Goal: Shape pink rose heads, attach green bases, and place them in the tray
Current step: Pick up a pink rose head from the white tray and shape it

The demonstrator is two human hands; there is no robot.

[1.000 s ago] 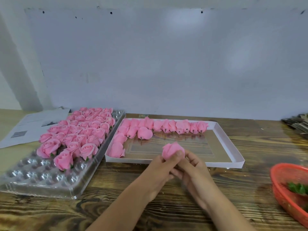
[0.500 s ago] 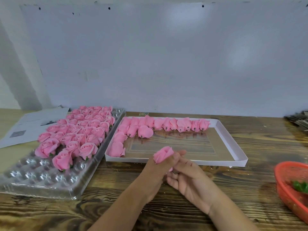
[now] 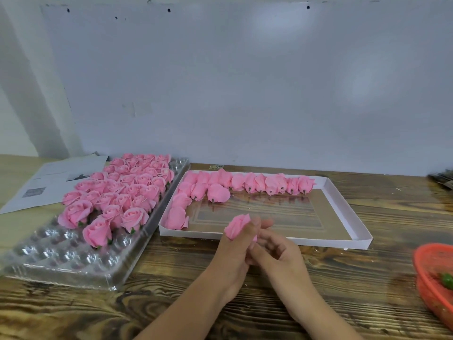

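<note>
A pink rose head [image 3: 237, 226] is gripped in the left hand [image 3: 232, 256] at frame centre, above the desk [image 3: 343, 278]; its underside is pinched by the right hand [image 3: 277, 258].

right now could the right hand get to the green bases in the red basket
Probably yes. The right hand sits beside the left hand, which grips the pink rose head. Only bare wooden table lies between it and the red basket, whose top is open, with a green base showing.
</note>
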